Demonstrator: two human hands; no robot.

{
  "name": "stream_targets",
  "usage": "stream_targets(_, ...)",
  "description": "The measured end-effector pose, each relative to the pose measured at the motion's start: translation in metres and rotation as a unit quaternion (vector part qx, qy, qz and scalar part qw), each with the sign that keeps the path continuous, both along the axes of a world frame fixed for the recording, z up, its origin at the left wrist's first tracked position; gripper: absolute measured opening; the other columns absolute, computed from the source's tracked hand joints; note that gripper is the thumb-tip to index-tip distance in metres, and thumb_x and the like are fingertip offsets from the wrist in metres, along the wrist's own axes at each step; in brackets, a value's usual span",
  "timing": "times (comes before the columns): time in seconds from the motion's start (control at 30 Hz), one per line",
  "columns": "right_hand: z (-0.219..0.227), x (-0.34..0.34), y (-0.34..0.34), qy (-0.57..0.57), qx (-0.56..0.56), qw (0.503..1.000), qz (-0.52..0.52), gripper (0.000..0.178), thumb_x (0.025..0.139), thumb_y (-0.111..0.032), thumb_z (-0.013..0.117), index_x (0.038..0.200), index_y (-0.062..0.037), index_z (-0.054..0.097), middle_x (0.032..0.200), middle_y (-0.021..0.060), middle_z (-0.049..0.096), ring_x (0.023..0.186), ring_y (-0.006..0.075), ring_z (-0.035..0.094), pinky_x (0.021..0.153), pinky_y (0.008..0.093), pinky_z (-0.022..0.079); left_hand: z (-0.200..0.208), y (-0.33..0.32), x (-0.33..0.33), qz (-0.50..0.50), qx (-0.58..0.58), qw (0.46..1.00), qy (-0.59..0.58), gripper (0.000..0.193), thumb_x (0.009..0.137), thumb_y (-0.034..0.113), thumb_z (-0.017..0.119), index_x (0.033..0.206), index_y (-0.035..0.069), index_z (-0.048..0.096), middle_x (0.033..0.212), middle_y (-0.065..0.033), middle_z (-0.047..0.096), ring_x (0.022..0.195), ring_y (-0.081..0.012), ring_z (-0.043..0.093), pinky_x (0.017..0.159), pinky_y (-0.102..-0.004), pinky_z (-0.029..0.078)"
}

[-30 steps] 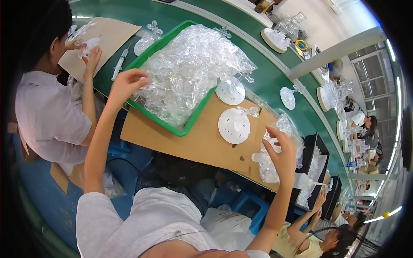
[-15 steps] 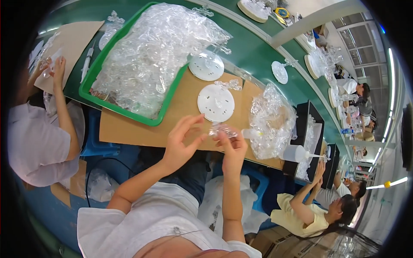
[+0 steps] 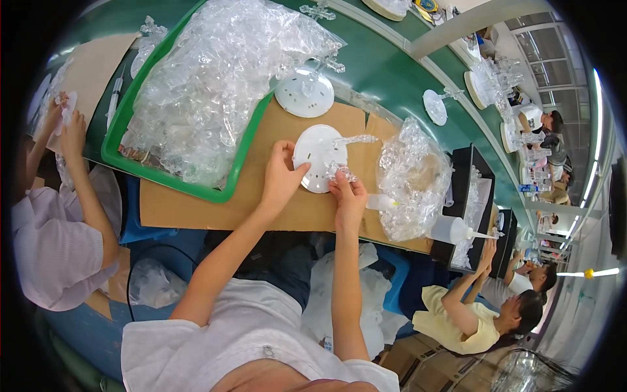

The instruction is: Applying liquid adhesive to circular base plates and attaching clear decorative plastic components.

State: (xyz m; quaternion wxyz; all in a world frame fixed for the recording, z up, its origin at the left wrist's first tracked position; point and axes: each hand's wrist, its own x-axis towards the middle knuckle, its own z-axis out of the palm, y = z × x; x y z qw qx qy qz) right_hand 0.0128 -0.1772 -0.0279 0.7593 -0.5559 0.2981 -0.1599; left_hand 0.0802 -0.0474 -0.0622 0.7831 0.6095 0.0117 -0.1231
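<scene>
Hands, two, both at one white round disc (image 3: pixel 318 159) lying on the cardboard sheet (image 3: pixel 196 206). Left hand (image 3: pixel 282 178) closed on the disc's near edge, thumb on top. Right hand (image 3: pixel 349 195) pinching a small clear plastic piece (image 3: pixel 341 172) against the disc's right rim; one clear arm (image 3: pixel 353 139) already stands out from the disc. Second white disc (image 3: pixel 305 95), one, lies beyond it by the green tray (image 3: pixel 171 179), one, heaped with clear plastic parts. Bag of clear parts (image 3: pixel 413 176), one, just right of the hands; white squeeze bottle (image 3: pixel 457 230), one, beyond the bag. Change from half a second ago: both hands were then raised together nearer the body, clear of the disc; they now rest on it.
</scene>
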Motion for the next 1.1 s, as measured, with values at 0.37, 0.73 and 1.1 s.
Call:
stream_targets(0.37, 0.054, -0.026, 0.024, -0.018, -0.027, 0.999, 0.034, 0.022, 0.084, -0.008, 0.068, 0.103, 0.002, 0.062, 0.09, 0.0074, 0.066, 0.073, 0.0124, 0.063, 0.068, 0.0247, 0.054, 0.071, 0.013, -0.066, -0.038, -0.162, 0.985, 0.044, 0.041, 0.085, -0.008, 0.059, 0.125, -0.006, 0.052, 0.12, -0.0112, 0.058, 0.105, -0.0152, 0.059, 0.087, -0.0259, 0.049)
stream_targets(0.73, 0.082, -0.03, 0.038, -0.006, -0.076, 0.997, 0.008, 0.022, 0.083, -0.007, 0.069, 0.101, 0.0039, 0.062, 0.086, 0.0069, 0.066, 0.07, 0.0117, 0.062, 0.066, 0.0251, 0.053, 0.081, 0.023, -0.069, -0.065, -0.107, 0.992, -0.034, 0.039, 0.084, -0.007, 0.06, 0.123, -0.002, 0.057, 0.119, -0.01, 0.06, 0.099, -0.0117, 0.06, 0.083, -0.0241, 0.051)
stream_targets(1.1, 0.071, -0.023, 0.051, -0.011, -0.093, 0.996, 0.001, 0.023, 0.084, -0.008, 0.068, 0.101, 0.005, 0.061, 0.084, 0.0066, 0.065, 0.068, 0.0112, 0.062, 0.065, 0.0235, 0.051, 0.076, 0.028, -0.066, -0.059, -0.088, 0.993, -0.06, 0.042, 0.083, -0.007, 0.061, 0.124, -0.002, 0.056, 0.128, -0.0147, 0.056, 0.101, -0.0131, 0.06, 0.083, -0.0257, 0.051)
